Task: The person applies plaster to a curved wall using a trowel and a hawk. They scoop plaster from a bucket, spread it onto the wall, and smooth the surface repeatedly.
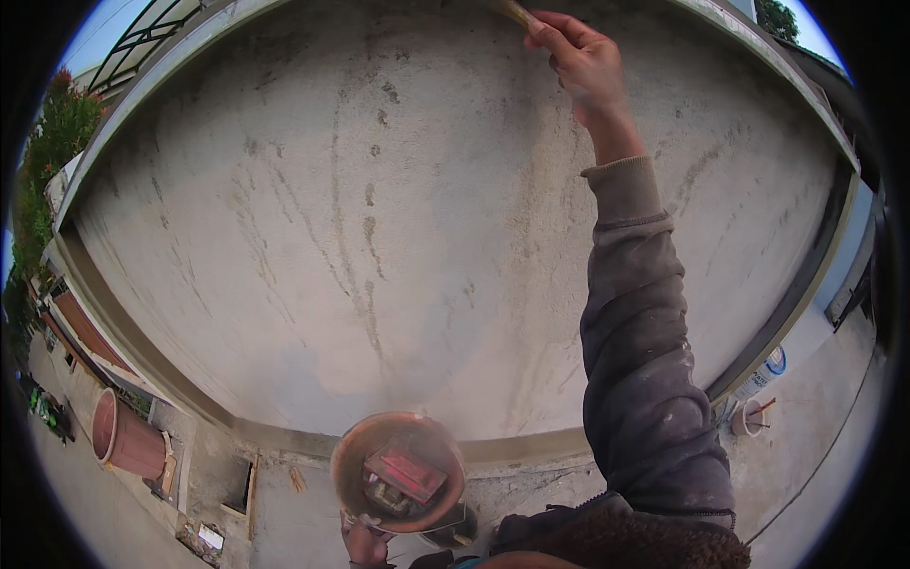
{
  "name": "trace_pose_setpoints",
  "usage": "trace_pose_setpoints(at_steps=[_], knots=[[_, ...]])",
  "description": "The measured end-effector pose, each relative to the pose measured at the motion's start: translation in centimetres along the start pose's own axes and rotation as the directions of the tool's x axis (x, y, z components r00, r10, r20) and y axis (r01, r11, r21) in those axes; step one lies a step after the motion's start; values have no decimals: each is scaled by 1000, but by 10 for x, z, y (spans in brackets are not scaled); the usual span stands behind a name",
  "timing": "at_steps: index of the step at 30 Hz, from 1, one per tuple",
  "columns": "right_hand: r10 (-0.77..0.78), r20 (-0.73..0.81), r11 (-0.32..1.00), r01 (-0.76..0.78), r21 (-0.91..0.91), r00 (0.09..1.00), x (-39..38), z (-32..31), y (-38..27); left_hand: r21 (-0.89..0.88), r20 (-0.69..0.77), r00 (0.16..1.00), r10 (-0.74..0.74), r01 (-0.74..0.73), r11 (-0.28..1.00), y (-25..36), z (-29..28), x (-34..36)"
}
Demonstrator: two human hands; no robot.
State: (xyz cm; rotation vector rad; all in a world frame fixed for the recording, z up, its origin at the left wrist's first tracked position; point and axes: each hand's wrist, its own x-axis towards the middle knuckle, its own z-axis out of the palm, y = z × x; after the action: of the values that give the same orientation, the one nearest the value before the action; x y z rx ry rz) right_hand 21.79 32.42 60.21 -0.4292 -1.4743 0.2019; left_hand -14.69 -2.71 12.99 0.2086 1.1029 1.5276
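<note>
My right hand (583, 62) is raised high against the grey plastered wall (455, 237). Its fingers close round a light wooden tool handle (517, 11); the tool's head is lost in the dark at the top rim. Low down, my left hand (365, 541) grips the near rim of a round brown bucket (346, 465). Inside the bucket lie a red rectangular block-like thing (406, 471) and a greyish piece (387, 498) partly beneath it. Dark streaks and damp-looking patches run down the wall.
A raised border (834, 256) frames the wall. A dark bucket (455, 533) stands below the brown one. To the right are a white and blue pail (763, 370) and a pale bucket (749, 419) with a stick. A reddish-brown tub (128, 436) and motorbike (45, 410) are left.
</note>
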Motion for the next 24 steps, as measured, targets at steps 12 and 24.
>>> trace_pose_setpoints(at_steps=[12, 24], knots=[[313, -470, 820, 14, 572, 825, -33, 47, 17, 366, -380, 897, 224, -76, 927, -26, -157, -12], [84, 31, 982, -88, 167, 996, -63, 321, -15, 206, -331, 927, 179, -115, 972, -77, -204, -87]])
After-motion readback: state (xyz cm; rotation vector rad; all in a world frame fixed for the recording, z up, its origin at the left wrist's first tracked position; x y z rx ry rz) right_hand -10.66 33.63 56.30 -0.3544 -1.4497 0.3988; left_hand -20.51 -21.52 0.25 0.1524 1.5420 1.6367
